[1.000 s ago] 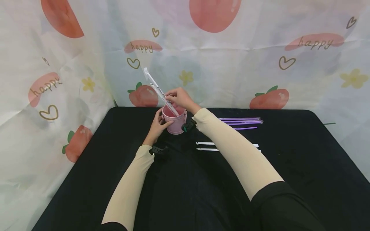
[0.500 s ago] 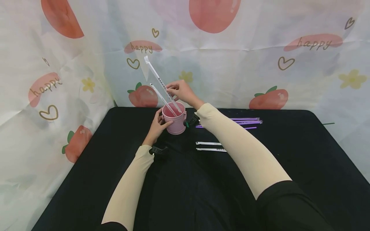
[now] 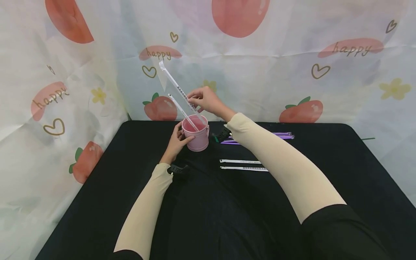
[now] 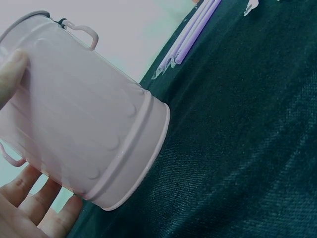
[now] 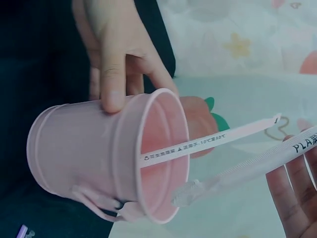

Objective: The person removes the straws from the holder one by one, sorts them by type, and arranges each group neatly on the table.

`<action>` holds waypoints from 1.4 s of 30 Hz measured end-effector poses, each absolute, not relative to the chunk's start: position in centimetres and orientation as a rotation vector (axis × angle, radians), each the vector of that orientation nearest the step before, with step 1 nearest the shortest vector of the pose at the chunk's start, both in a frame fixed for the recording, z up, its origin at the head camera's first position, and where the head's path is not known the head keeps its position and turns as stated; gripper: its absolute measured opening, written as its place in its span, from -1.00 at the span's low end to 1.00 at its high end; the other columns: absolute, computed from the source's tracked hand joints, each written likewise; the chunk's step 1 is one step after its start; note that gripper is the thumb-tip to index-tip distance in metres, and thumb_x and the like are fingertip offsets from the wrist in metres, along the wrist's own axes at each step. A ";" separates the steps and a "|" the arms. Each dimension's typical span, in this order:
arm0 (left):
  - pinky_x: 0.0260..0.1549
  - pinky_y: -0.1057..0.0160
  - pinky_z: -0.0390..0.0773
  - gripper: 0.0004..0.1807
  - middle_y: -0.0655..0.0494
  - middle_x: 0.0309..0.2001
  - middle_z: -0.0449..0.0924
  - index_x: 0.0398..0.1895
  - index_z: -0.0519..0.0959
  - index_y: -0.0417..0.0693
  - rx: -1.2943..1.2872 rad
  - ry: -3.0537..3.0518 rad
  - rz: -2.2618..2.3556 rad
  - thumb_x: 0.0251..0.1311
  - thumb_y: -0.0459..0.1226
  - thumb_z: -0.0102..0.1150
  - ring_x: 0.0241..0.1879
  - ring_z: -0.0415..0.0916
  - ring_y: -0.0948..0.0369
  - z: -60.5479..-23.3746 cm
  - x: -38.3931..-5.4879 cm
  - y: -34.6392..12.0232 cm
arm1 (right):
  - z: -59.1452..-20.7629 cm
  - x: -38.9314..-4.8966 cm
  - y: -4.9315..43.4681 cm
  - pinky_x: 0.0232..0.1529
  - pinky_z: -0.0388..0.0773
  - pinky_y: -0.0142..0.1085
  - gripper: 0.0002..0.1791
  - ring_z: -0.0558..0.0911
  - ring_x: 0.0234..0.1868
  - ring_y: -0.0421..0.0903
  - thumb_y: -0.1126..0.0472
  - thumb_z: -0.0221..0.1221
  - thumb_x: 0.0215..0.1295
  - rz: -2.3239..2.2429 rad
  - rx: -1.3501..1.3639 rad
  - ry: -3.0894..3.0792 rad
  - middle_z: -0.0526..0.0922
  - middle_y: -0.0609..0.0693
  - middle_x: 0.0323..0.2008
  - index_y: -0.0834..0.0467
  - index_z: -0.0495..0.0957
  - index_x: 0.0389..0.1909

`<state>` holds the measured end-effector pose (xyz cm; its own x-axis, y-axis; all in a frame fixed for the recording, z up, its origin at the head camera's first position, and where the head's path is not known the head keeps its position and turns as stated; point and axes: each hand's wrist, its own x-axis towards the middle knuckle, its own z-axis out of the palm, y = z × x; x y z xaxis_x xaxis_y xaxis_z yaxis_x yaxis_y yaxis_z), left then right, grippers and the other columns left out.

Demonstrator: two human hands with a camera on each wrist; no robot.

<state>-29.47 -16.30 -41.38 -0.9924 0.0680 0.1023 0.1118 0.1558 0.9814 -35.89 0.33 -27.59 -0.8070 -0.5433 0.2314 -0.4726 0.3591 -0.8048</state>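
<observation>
My left hand (image 3: 173, 146) grips a small pink bucket (image 3: 197, 142) on the black table, thumb on its near side. In the right wrist view, one white paper-wrapped straw (image 5: 198, 145) leans inside the bucket and sticks out past its rim. Above the bucket my right hand (image 3: 209, 99) pinches another white wrapped straw (image 3: 177, 86) by its lower part. That straw's crimped lower end is at the bucket's mouth; its upper end tilts up to the left. The left wrist view has the bucket's side and handle lug close up, with fingers (image 4: 32, 196) around it.
Two white wrapped straws (image 3: 238, 161) lie side by side right of the bucket, partly under my right sleeve. Behind them are several purple straws (image 3: 286, 136), also partly covered by the arm. A printed curtain (image 3: 247, 83) hangs behind the black tabletop (image 3: 201, 209).
My right hand has risen and shifted slightly right, lifting its straw apart from the one left leaning in the bucket. The left hand and bucket stay in place.
</observation>
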 end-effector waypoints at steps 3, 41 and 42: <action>0.36 -0.06 0.15 -0.16 -0.20 0.39 0.10 0.45 -0.05 -0.03 -0.180 -2.373 -2.005 0.18 -0.34 0.19 0.41 0.08 -0.07 -41.0 -29.1 -16.2 | -27.7 -35.5 0.7 -0.42 0.66 -0.29 -0.76 0.65 -0.38 -0.11 0.26 0.14 0.29 -1.410 -0.965 2.536 0.69 0.24 -0.17 0.26 0.63 -0.08; 0.37 -0.01 0.15 -0.14 -0.21 0.35 0.14 0.44 -0.01 -0.02 -0.159 -2.348 -2.027 0.14 -0.35 0.24 0.39 0.11 -0.05 -41.2 -29.3 -16.2 | -35.8 -27.4 15.0 -0.27 0.61 -0.34 -0.87 0.68 -0.32 -0.24 0.24 0.23 0.19 -0.533 -1.283 2.499 0.75 -0.05 -0.33 0.14 0.71 -0.27; 0.37 0.00 0.15 -0.14 -0.21 0.36 0.14 0.44 -0.01 -0.01 -0.157 -2.347 -2.026 0.13 -0.35 0.24 0.39 0.11 -0.05 -41.2 -29.3 -16.2 | -36.0 -27.4 15.4 -0.28 0.61 -0.35 -0.87 0.68 -0.32 -0.24 0.24 0.24 0.19 -0.530 -1.275 2.493 0.75 -0.06 -0.33 0.14 0.71 -0.27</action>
